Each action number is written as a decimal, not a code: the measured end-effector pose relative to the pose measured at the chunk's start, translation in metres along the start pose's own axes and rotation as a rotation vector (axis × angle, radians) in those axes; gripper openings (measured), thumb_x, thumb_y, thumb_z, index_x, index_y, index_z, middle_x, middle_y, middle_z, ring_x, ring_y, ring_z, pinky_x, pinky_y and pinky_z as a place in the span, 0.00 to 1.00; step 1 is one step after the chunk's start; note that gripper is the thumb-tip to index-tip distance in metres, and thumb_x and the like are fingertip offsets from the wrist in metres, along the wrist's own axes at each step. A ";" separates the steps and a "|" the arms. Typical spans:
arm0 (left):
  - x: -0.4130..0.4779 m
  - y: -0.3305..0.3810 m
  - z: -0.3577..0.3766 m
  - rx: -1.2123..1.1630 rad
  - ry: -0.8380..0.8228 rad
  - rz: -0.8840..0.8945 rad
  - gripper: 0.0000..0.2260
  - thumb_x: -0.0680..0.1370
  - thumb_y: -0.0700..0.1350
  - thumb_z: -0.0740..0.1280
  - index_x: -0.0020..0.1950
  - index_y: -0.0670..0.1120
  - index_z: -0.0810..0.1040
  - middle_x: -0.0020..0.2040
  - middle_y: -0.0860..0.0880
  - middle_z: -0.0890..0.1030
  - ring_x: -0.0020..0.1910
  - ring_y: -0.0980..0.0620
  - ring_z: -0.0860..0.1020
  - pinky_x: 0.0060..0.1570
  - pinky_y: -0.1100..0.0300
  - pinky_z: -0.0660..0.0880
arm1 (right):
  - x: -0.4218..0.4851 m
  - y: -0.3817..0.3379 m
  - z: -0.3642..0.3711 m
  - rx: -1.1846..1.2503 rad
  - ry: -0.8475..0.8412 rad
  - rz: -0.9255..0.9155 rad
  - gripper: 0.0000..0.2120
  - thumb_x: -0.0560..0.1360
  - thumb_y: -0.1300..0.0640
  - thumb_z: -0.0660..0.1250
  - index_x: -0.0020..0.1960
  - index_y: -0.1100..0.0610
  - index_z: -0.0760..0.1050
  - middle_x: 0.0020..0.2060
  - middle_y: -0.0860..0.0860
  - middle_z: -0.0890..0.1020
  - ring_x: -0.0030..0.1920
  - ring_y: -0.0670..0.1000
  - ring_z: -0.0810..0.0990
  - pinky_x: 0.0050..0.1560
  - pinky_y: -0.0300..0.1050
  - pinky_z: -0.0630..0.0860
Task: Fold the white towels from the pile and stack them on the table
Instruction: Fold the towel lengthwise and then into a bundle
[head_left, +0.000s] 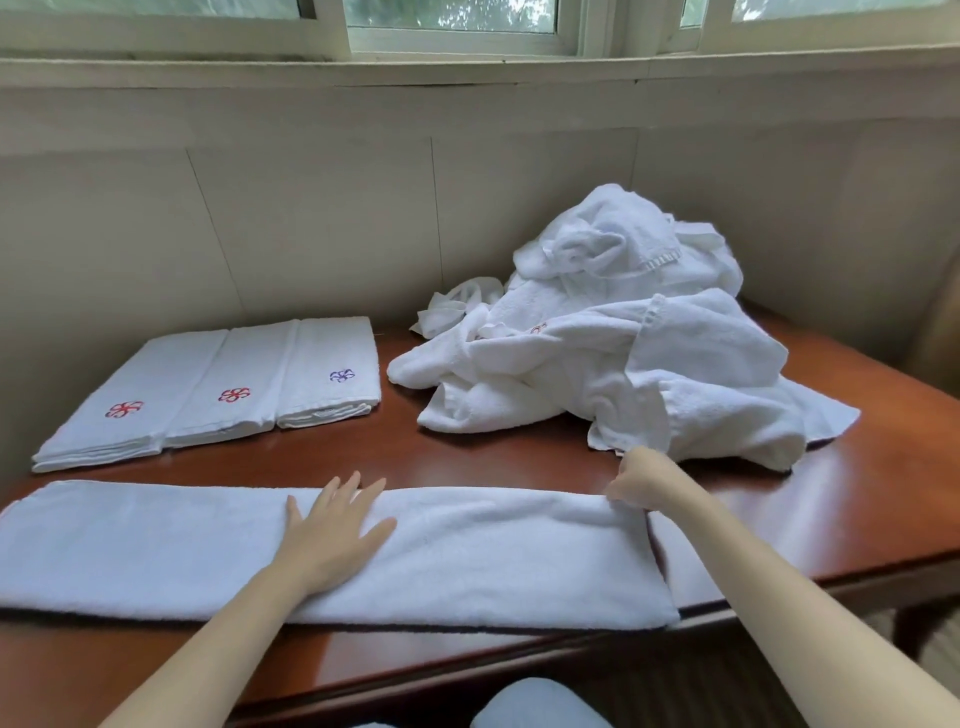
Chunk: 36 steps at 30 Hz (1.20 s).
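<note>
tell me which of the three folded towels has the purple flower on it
The rightmost folded towel, nearest the loose pile, has the purple flower; the middle towel and left towel both carry red ones.

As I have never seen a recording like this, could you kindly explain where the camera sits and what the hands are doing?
No machine here: a person works with bare hands, and the one picture comes from a camera worn on the head, looking down. On the table lie folded towels side by side at the left, a pile of white towels at the right, and a long towel along the near edge. The left hand rests flat on that towel; the right hand pinches its far right corner.
</note>
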<state>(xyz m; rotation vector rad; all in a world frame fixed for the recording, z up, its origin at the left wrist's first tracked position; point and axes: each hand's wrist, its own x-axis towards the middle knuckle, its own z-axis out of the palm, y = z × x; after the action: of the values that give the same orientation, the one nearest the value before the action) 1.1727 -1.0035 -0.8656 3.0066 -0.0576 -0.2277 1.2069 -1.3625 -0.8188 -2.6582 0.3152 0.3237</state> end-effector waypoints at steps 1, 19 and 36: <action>-0.003 0.000 0.001 0.017 -0.006 0.026 0.28 0.79 0.66 0.47 0.77 0.62 0.45 0.79 0.54 0.42 0.77 0.53 0.41 0.71 0.38 0.38 | 0.001 -0.001 0.005 -0.103 0.029 -0.024 0.12 0.71 0.64 0.62 0.31 0.58 0.63 0.28 0.50 0.67 0.30 0.49 0.67 0.25 0.38 0.59; -0.003 0.017 0.005 -0.013 -0.008 0.030 0.35 0.74 0.73 0.48 0.77 0.61 0.45 0.78 0.58 0.40 0.77 0.55 0.40 0.71 0.38 0.38 | 0.039 -0.026 0.048 -0.262 0.581 -0.191 0.05 0.79 0.67 0.57 0.52 0.60 0.68 0.50 0.56 0.75 0.46 0.60 0.80 0.36 0.47 0.66; -0.017 0.002 0.004 0.091 -0.024 0.146 0.35 0.75 0.71 0.48 0.78 0.59 0.40 0.78 0.56 0.38 0.77 0.53 0.36 0.72 0.41 0.35 | 0.031 -0.080 0.059 -0.346 0.550 -0.273 0.13 0.70 0.67 0.60 0.52 0.58 0.76 0.51 0.55 0.74 0.53 0.58 0.70 0.49 0.47 0.65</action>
<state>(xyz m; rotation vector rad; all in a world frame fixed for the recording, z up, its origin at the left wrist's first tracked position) 1.1552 -1.0055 -0.8665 3.0712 -0.2970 -0.2528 1.2473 -1.2705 -0.8474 -3.0429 0.0562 -0.4906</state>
